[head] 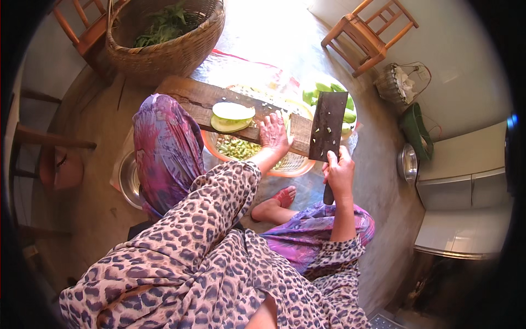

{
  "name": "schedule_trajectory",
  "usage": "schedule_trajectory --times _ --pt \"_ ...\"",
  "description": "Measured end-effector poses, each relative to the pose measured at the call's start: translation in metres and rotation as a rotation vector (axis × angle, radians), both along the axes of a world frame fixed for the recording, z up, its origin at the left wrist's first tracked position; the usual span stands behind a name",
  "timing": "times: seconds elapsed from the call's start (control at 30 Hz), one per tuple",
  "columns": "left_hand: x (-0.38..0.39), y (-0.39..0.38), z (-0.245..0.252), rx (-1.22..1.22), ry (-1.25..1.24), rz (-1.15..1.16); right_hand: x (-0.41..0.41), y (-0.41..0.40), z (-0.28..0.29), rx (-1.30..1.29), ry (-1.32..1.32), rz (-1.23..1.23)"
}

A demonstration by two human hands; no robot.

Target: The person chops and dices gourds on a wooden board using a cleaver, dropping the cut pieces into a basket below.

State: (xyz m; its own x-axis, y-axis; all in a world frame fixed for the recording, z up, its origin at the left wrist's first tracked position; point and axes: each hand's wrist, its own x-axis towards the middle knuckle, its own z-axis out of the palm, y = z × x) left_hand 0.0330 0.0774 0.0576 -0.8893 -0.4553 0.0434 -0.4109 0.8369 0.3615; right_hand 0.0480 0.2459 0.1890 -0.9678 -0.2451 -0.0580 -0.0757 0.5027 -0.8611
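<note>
My right hand (340, 170) grips the handle of a dark, broad-bladed cleaver (328, 123), raised at the right end of a wooden board (193, 96). Small pale bits cling to its blade. My left hand (274, 133) presses pale green vegetable strips (286, 121) on the board, partly hidden by its fingers. Left of that hand lie two halved pieces of a pale green vegetable (233, 116), one overlapping the other. The board spans an orange-rimmed plastic colander basket (304, 170), which holds many chopped green bits (236, 148).
Behind the cleaver, whole green vegetables (349, 116) sit in a pale container. A wicker basket (164, 57) with leafy greens stands far left. A metal basin (129, 181) is beside my left knee. Wooden chairs (367, 37), a small basket (396, 84) and a green bag (417, 130) are around.
</note>
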Motion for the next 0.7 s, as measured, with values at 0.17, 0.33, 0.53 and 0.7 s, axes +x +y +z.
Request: schedule_trajectory --times 0.17,0.33,0.53,0.7 --pt "0.002 -0.007 -0.018 -0.011 0.181 -0.069 -0.004 0.008 -0.003 -0.013 -0.063 -0.014" --pt "-0.009 -0.053 -0.014 -0.047 0.147 -0.542 -0.014 0.019 -0.028 0.042 -0.114 0.004" --pt "-0.025 -0.094 -0.012 0.041 0.152 -0.939 -0.022 0.023 -0.058 0.365 0.084 0.063" --pt "0.001 -0.072 -0.008 0.1 0.202 -0.612 -0.009 0.003 -0.058 0.507 0.077 0.056"
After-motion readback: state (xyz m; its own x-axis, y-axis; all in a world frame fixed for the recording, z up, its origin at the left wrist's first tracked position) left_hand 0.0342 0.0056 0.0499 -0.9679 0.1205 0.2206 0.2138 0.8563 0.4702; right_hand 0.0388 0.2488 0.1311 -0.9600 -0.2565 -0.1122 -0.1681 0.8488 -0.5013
